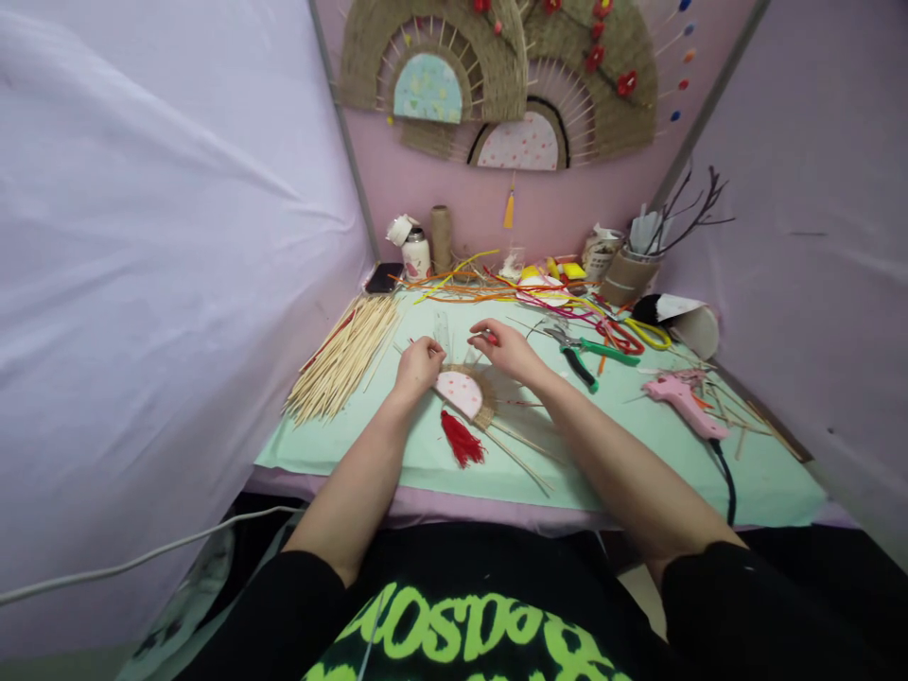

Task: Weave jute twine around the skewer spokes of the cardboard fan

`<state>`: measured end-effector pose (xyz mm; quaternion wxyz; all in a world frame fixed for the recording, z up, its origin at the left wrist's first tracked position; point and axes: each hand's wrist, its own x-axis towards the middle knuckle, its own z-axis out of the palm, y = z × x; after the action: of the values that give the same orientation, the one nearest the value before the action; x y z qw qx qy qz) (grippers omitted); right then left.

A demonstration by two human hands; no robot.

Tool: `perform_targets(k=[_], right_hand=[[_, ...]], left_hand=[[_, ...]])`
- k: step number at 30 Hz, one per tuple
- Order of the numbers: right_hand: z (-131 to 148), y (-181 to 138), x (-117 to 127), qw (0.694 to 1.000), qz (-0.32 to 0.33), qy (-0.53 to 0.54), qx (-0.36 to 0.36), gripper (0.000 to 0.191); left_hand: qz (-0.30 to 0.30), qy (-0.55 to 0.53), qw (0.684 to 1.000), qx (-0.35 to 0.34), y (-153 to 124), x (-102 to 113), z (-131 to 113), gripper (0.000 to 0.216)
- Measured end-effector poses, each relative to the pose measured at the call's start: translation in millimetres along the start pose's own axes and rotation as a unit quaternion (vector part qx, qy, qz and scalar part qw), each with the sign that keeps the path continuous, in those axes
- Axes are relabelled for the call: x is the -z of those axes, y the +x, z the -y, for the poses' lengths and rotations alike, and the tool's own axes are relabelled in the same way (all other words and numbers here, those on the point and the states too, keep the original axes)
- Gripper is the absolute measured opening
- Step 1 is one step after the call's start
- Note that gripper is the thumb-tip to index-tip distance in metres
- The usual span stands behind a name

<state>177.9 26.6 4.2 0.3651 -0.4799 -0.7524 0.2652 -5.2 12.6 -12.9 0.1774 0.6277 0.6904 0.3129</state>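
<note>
A small half-round fan, with a pink spotted centre, a woven brown band and thin sticks spreading outward, lies on the table before me. My left hand is pinched closed at the fan's upper left edge; what its fingertips hold is too small to make out. Just above the woven band, my right hand is closed around a slim red pen-like thing, mostly hidden by the fingers. A red tassel lies below the fan. Behind the hands is a clear ruler-like strip.
Left lies a pile of thin wooden sticks. Green-handled pliers and a pink glue gun with a black cord lie right. Coloured pipe cleaners, a bottle and a twine spool line the back.
</note>
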Motion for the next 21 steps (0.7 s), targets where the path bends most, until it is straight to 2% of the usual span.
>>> perform_targets(k=[3, 7, 21], right_hand=[[-10, 4, -19, 0.995, 0.016, 0.096, -0.009, 0.017], [-17, -2, -32, 0.988, 0.026, 0.151, -0.006, 0.019], [-20, -2, -33, 0.988, 0.025, 0.151, -0.018, 0.018]], left_hand=[[0.005, 0.014, 1.000, 0.002, -1, 0, 0, 0.009], [0.011, 0.022, 1.000, -0.007, -3, 1, 0, 0.009], [0.011, 0.052, 0.999, -0.001, -3, 0, -3, 0.011]])
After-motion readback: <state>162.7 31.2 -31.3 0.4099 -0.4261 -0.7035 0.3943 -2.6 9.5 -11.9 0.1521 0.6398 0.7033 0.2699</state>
